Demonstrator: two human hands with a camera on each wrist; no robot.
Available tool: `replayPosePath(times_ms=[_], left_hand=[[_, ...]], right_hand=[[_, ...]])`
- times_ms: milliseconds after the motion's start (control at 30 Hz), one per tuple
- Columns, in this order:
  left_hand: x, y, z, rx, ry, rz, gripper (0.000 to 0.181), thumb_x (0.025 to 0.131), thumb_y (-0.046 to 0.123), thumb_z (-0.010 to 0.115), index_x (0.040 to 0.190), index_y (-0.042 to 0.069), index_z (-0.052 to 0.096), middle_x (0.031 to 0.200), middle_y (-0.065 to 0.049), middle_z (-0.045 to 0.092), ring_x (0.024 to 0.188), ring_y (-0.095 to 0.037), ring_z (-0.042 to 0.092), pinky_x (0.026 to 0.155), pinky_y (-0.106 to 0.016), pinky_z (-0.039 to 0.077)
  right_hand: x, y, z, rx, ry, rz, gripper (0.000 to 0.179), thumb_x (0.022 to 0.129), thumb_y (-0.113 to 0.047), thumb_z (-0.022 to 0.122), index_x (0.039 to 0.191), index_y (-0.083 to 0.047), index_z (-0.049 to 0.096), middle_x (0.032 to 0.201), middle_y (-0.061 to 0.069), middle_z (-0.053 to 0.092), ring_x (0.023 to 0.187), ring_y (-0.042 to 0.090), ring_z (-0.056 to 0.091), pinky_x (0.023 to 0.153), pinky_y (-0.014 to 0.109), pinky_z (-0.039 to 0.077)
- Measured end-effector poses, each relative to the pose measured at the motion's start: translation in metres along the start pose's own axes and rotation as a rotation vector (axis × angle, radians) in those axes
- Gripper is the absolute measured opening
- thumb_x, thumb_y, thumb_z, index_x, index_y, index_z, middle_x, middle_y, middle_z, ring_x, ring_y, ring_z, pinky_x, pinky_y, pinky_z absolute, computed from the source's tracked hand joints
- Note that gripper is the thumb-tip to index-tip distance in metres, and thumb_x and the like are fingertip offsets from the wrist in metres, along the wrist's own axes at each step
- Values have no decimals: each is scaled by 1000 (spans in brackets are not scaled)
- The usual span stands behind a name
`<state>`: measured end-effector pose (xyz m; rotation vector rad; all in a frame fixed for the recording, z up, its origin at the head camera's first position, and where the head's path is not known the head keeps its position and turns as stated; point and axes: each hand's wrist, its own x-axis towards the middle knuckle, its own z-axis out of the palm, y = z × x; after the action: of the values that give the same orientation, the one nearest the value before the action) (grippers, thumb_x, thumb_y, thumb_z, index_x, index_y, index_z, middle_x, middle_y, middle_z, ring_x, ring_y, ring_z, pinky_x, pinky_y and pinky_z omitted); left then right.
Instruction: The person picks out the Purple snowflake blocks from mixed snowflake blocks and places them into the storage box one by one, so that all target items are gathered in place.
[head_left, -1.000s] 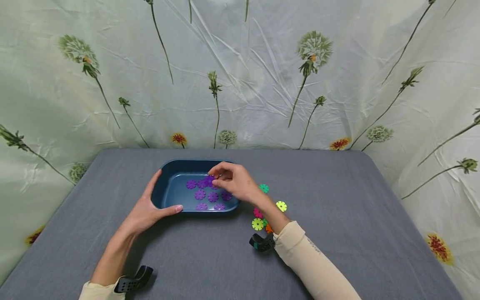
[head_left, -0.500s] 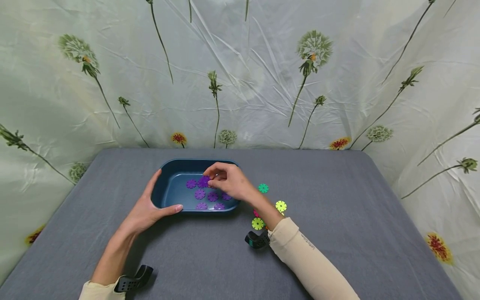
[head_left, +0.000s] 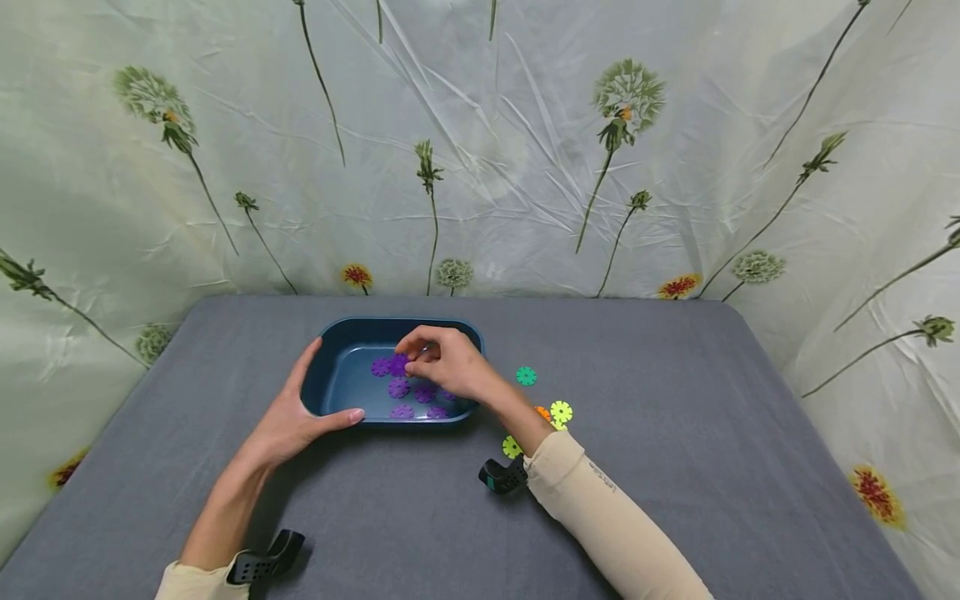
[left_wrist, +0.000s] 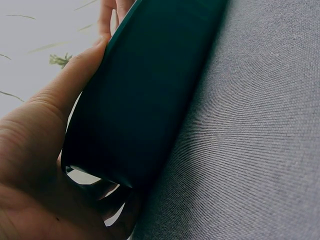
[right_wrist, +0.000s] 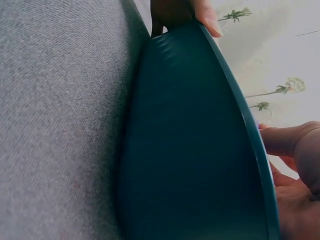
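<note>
At its left end, my left hand (head_left: 288, 423) grips a dark blue plastic basin (head_left: 352, 387), thumb over the front rim. The left wrist view shows that hand (left_wrist: 37, 135) wrapped round the outer wall of the basin (left_wrist: 140, 95). Over the basin's inside, my right hand (head_left: 453, 364) pinches a purple notched plastic disc (head_left: 399, 364) between thumb and fingers. Several more purple discs (head_left: 398, 387) lie on the basin floor below and around it. In the right wrist view the right hand (right_wrist: 297, 165) is beyond the near rim, and its fingertips are hidden behind it.
Right of the basin lie a green disc (head_left: 526, 376), a yellow disc (head_left: 561, 411) and an orange disc (head_left: 542, 412). Another yellow disc (head_left: 512, 447) sits partly under the right forearm's line. Grey cloth (head_left: 660, 467) covers the table, with a flowered curtain (head_left: 510, 167) behind.
My right hand has moved left across the basin with the purple disc, and its forearm now covers the magenta disc outside. The left hand and the basin stay in place.
</note>
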<state>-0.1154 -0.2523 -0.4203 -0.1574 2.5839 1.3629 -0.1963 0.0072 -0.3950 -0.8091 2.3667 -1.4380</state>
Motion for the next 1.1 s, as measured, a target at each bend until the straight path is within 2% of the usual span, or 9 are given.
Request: replayPosePath(times_ms=[333,467,633,900,1100], left_hand=[[1,-1,0,-6,4,32,130,83,40,88,166,40,-11,175,-24,-3,154,-59,11,115,-81,19],[1,-1,0,-12,7,51,131,81,38,89,167,40,-10,175,-24,-3,156,-58,9,116,-81,17],[1,-1,0,-13,1,46,130,82,39,89,166,41,-10,175,-24,-3,156,-58,9,115,-82,17],[0,-2,-1,-10,-3,29,129,83,40,87,165,44,-12,176,-22,-5,155,-58,10,114,-82,18],[-1,-2,-2,-7,-3,37,129,83,40,88,165,43,-11,176,-21,-6,155,-58,10,114,-82,18]], right_hand=[[7,0,6,6,-25,23,20,97,-5,72,116,-10,74,106,10,72,83,10,68,72,19,52],[11,3,11,20,-30,30,20,96,-3,73,115,-9,75,105,11,72,85,14,70,71,18,51],[14,7,17,21,-50,64,20,95,-1,73,114,-7,76,102,10,71,88,19,71,70,18,51],[20,6,22,-27,-81,93,21,94,-4,75,114,-11,78,100,7,72,79,8,63,68,18,49],[23,6,27,-58,-93,101,21,94,-2,75,114,-9,77,101,7,74,79,8,62,70,17,49]])
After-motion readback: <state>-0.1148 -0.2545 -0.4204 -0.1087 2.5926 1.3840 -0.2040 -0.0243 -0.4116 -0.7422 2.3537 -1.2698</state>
